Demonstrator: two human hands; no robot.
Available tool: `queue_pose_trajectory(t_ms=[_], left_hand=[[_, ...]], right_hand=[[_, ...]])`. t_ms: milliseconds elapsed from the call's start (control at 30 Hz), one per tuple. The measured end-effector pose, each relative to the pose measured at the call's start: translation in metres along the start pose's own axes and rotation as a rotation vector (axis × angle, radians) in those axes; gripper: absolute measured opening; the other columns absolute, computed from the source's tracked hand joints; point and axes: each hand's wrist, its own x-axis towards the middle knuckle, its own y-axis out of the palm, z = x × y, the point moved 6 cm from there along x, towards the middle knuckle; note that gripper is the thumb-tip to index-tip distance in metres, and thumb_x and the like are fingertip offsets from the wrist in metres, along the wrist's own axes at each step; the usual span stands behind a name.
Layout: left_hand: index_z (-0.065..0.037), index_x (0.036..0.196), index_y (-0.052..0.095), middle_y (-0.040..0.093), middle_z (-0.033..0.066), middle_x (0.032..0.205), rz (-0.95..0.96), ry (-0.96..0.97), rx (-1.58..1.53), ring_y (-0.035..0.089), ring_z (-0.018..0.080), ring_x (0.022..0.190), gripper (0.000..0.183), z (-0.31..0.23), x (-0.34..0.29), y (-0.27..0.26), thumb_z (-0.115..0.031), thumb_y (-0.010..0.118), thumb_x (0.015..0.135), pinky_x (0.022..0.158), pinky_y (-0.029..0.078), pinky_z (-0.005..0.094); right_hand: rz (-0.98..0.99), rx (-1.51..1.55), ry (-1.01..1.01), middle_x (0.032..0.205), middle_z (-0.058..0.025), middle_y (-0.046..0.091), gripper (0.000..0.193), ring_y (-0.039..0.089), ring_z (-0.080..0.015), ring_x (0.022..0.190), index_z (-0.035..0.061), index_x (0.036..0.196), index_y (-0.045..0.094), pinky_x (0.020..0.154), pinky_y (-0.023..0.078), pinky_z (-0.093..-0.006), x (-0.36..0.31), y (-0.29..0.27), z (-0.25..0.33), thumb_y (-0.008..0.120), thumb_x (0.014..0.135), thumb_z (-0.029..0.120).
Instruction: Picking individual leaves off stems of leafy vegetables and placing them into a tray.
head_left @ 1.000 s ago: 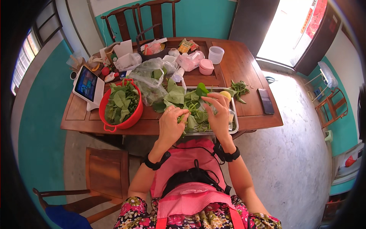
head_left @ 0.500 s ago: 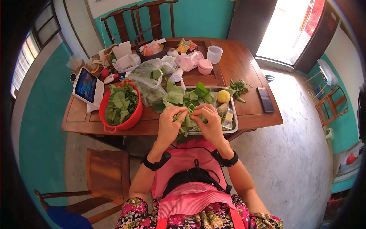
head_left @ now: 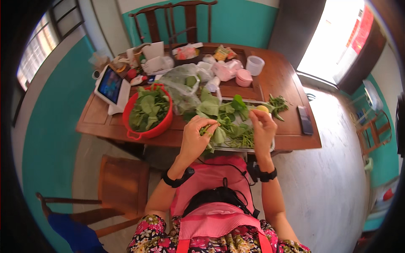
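1. The hands, brought together over the stems half a second ago, have now been parted — the leafy stems [head_left: 219, 135] are left to the left hand [head_left: 197, 135] alone, at the centre of the frame.
2. By the left grip, the stems are pinched narrowly; the right hand [head_left: 263, 128] is raised, fingers curled, and whether anything is held cannot be told.
3. Below, a shiny metal tray [head_left: 242, 149] is strewn with thin green stems.
4. Broad, soft leaves are heaped in a round red plastic basket [head_left: 157, 131], left of centre, on the smooth wooden bench [head_left: 276, 78].
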Motion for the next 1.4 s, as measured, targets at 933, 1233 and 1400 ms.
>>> queue_pose_trajectory(t_ms=[933,1233,1400], left_hand=[[0.003,0.163,0.000,0.026,0.0369,0.158,0.442,-0.357,0.556,0.028,0.0522,0.148,0.119,0.227,0.036,-0.197,-0.040,0.077,0.083,0.123,0.028,0.0495],[-0.019,0.167,0.014,0.020,0.0240,0.166,0.320,-0.288,0.790,0.022,0.0437,0.153,0.103,0.159,0.031,-0.184,-0.037,0.076,0.087,0.122,0.025,0.0557],[-0.021,0.162,0.033,0.027,0.0172,0.165,0.260,-0.170,0.878,0.026,0.0400,0.152,0.085,0.138,0.025,-0.191,-0.039,0.074,0.089,0.118,0.029,0.0607]], right_hand=[[0.710,-0.581,-0.479,0.134,-0.0102,0.062,0.027,0.043,-0.0328,0.144,0.0073,0.114,0.073,0.120,0.030,-0.0561,-0.056,0.118,-0.006,0.070,0.088,0.013],[0.551,-0.259,-0.309,0.115,-0.0108,0.071,0.025,0.064,-0.0296,0.115,0.0046,0.112,0.075,0.101,0.047,-0.0419,-0.028,0.093,0.002,0.071,0.087,0.002],[0.435,-0.028,-0.058,0.097,-0.0108,0.077,0.014,0.073,-0.0203,0.092,0.0022,0.101,0.078,0.084,0.054,-0.0317,-0.015,0.062,0.007,0.075,0.089,0.004]])
